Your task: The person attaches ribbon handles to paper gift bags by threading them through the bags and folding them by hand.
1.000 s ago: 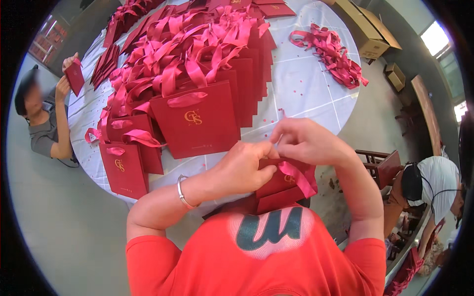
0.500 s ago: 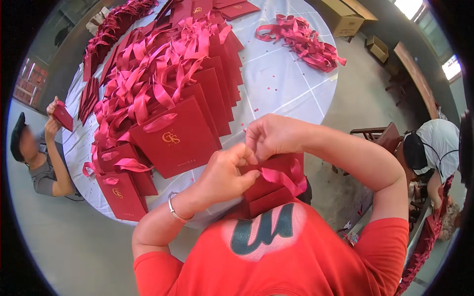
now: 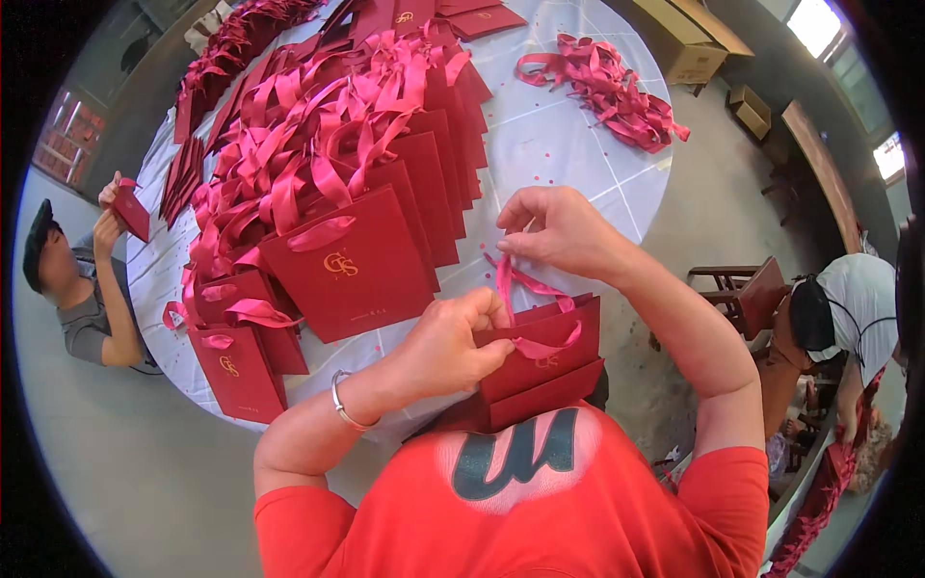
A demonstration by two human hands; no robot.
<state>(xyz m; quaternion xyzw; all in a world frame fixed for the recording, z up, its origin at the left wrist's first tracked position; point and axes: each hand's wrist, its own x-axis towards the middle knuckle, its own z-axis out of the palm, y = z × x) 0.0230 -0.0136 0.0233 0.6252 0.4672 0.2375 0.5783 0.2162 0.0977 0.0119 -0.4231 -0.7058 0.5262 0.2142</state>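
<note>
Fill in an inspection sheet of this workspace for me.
Surface: round table, white creased cloth
Job's things: red bag with pink ribbons near the torso; many bags at left
Clutter: red specks; ribbon pile at upper right
Hands: left hand at the bag's left edge, right hand near a ribbon's upper end; grips unclear
Cables: dark cord on right co-worker
Surroundings: left co-worker holding small red item; chair; cartons

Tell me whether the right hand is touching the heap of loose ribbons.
Apart. The head view plainly shows a stretch of white tablecloth between the right hand and the heap of pink ribbons.
</note>
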